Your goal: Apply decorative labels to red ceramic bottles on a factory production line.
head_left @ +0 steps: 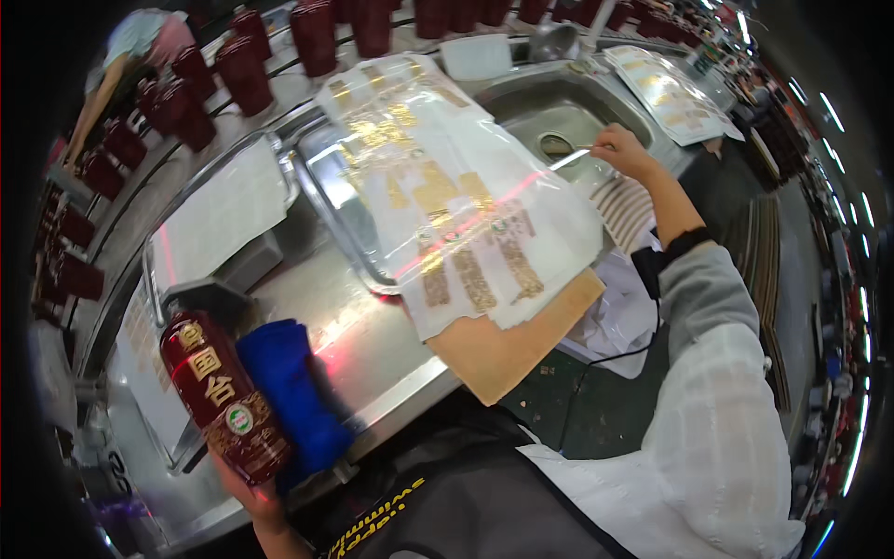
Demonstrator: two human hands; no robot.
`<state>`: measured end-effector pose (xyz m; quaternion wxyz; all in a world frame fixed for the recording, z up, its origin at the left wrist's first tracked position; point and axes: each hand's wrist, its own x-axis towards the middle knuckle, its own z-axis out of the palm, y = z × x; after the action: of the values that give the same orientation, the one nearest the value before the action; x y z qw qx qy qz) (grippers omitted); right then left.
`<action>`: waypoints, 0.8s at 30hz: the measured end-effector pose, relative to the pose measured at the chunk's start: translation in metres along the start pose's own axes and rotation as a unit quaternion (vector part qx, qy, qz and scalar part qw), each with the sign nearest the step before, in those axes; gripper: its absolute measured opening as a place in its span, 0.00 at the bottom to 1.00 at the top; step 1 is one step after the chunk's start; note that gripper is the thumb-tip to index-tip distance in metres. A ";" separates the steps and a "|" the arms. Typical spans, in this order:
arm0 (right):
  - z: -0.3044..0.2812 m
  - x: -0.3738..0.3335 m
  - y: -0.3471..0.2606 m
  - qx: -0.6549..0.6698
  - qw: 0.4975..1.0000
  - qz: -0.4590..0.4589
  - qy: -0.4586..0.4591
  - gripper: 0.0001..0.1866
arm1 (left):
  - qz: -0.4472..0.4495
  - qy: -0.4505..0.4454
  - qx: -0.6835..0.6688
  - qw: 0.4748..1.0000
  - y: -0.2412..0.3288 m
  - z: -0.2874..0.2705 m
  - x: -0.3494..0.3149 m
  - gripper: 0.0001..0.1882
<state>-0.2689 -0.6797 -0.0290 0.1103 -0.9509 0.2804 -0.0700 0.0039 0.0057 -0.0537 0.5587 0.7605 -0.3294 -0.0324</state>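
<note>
My left hand [247, 489] is closed round the lower end of a dark red bottle [216, 391] with gold lettering and a patterned lower band. The bottle is tilted, its neck end up and to the left. Against its right side is a blue cloth [296, 391]. Over the sink [521, 98] my right hand [622, 151] is closed on the thin handle of what looks like a small metal ladle [556, 144]. Between my hands lies a sheet of gold decals [438, 191] on clear-coated white backing, with a brown board [517, 340] under its near edge.
Several dark red bottles [312, 37] stand along a curved conveyor at the back and left. A second decal sheet [666, 88] lies right of the sink. A white tub [477, 58] stands behind it. At the far left, another person [140, 47] reaches toward bottles.
</note>
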 end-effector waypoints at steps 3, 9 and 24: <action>-0.001 -0.003 -0.030 0.023 0.992 -0.009 0.123 0.09 | -0.096 0.040 -0.134 0.985 0.002 0.008 0.000 0.61; -0.013 -0.018 -0.187 0.144 0.980 -0.121 0.069 0.07 | 0.148 0.032 0.330 0.932 0.027 -0.014 0.005 0.48; 0.032 -0.108 -0.517 0.278 0.862 -0.421 -0.049 0.07 | 0.153 -0.049 0.116 0.980 0.072 -0.031 0.007 0.19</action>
<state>-0.0845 -0.1919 0.0613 0.3437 -0.9105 -0.1835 -0.1383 -0.0114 0.0161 0.0222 0.4486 0.7581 -0.4701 0.0545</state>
